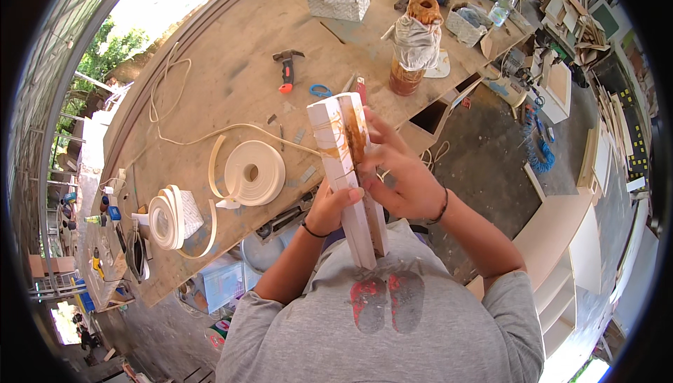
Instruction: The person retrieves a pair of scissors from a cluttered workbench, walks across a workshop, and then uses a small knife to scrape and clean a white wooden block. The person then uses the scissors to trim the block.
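Note:
In front of my chest, my left hand point(334, 205) is closed round a long white wooden piece point(335, 151), its thumb pressed on the near face. The piece stands steeply tilted and has a lengthwise groove or gap. Brown glue-like streaks point(355, 127) run down its upper half. My right hand point(401, 172) is at its right side, fingers bent and apart, the fingertips at the smeared edge and partly blurred. I make out no tool in it. Beyond the piece, a brown-stained jar point(408, 78) with a cloth-like wrap stands on the wooden table point(238, 95).
A hammer point(287, 71) and blue-handled scissors point(320, 90) lie on the table. Rolls of pale edging strip point(263, 165) are at the left. A patterned box point(338, 4) stands at the back. Wood offcuts point(571, 22) and a white cabinet point(561, 264) are to the right.

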`<action>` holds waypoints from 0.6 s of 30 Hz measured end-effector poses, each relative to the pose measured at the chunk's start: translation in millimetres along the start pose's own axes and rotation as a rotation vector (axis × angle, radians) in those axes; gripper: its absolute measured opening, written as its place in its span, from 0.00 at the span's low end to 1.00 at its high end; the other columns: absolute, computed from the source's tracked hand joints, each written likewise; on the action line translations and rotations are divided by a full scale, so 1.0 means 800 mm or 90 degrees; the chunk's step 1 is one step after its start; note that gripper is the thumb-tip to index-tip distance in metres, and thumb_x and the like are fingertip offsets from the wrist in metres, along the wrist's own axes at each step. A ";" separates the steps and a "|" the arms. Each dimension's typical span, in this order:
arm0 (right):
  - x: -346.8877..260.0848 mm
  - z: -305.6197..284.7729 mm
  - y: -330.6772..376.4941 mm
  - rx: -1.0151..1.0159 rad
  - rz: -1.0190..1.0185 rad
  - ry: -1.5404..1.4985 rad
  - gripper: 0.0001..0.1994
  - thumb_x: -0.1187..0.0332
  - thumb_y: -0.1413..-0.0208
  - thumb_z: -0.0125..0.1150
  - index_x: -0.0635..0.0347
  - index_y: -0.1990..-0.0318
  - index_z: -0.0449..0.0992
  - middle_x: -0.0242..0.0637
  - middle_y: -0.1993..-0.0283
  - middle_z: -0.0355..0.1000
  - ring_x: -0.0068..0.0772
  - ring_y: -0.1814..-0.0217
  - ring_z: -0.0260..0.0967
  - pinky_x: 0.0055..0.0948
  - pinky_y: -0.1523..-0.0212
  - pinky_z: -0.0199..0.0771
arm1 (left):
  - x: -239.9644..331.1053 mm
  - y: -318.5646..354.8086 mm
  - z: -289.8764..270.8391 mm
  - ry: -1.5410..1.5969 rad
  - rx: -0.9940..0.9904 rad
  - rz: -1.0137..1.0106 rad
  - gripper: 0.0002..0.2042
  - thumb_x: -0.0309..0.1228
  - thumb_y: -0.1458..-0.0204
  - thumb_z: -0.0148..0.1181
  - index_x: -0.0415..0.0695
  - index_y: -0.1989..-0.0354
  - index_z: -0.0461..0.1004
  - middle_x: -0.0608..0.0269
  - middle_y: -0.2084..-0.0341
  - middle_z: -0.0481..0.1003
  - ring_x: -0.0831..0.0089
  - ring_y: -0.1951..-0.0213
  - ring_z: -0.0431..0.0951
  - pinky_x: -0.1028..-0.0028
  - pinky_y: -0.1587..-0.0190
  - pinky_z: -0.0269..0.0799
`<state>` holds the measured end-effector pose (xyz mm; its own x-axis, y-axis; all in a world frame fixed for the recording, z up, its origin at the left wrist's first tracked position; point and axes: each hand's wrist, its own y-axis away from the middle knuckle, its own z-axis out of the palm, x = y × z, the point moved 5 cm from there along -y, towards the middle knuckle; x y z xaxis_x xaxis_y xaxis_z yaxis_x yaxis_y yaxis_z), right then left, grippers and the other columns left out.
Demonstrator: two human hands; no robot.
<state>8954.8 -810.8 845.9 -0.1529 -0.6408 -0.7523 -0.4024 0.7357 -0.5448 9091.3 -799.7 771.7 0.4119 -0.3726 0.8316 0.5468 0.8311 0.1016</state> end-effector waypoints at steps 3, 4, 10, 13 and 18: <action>-0.003 -0.011 0.007 0.079 0.100 -0.057 0.15 0.74 0.54 0.62 0.57 0.56 0.72 0.61 0.33 0.50 0.58 0.39 0.63 0.41 0.43 0.69 | -0.002 -0.001 0.003 -0.014 0.007 0.004 0.34 0.43 0.58 0.63 0.38 0.44 0.62 0.63 0.56 0.69 0.74 0.54 0.70 0.73 0.51 0.66; -0.007 -0.012 0.006 0.062 0.105 -0.016 0.15 0.73 0.54 0.62 0.57 0.56 0.72 0.60 0.34 0.51 0.57 0.40 0.65 0.41 0.45 0.70 | -0.003 -0.002 0.005 -0.020 0.016 -0.001 0.35 0.43 0.59 0.63 0.38 0.43 0.62 0.63 0.55 0.69 0.74 0.53 0.70 0.72 0.51 0.66; -0.020 -0.014 0.007 0.005 0.066 0.197 0.15 0.68 0.56 0.65 0.53 0.57 0.73 0.57 0.37 0.57 0.53 0.45 0.69 0.38 0.56 0.77 | -0.007 0.005 0.005 -0.006 -0.008 -0.046 0.38 0.43 0.59 0.63 0.36 0.39 0.58 0.60 0.50 0.68 0.72 0.49 0.69 0.71 0.46 0.65; -0.018 -0.008 0.012 -0.006 0.060 0.279 0.15 0.68 0.57 0.65 0.52 0.58 0.74 0.57 0.38 0.57 0.54 0.45 0.69 0.39 0.56 0.77 | 0.004 0.002 0.017 -0.032 0.012 -0.002 0.37 0.42 0.58 0.62 0.36 0.39 0.58 0.58 0.48 0.68 0.70 0.47 0.69 0.69 0.44 0.64; -0.012 -0.004 0.017 -0.007 0.074 0.265 0.15 0.70 0.58 0.62 0.53 0.59 0.74 0.61 0.38 0.57 0.57 0.45 0.68 0.40 0.57 0.77 | 0.001 0.003 0.025 -0.055 0.023 -0.020 0.35 0.39 0.56 0.60 0.34 0.39 0.58 0.56 0.47 0.68 0.69 0.46 0.69 0.68 0.43 0.63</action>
<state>8948.3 -795.7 846.6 -0.5476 -0.5894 -0.5940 -0.3703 0.8072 -0.4596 9078.7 -789.7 783.3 0.3291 -0.3630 0.8717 0.5316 0.8342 0.1466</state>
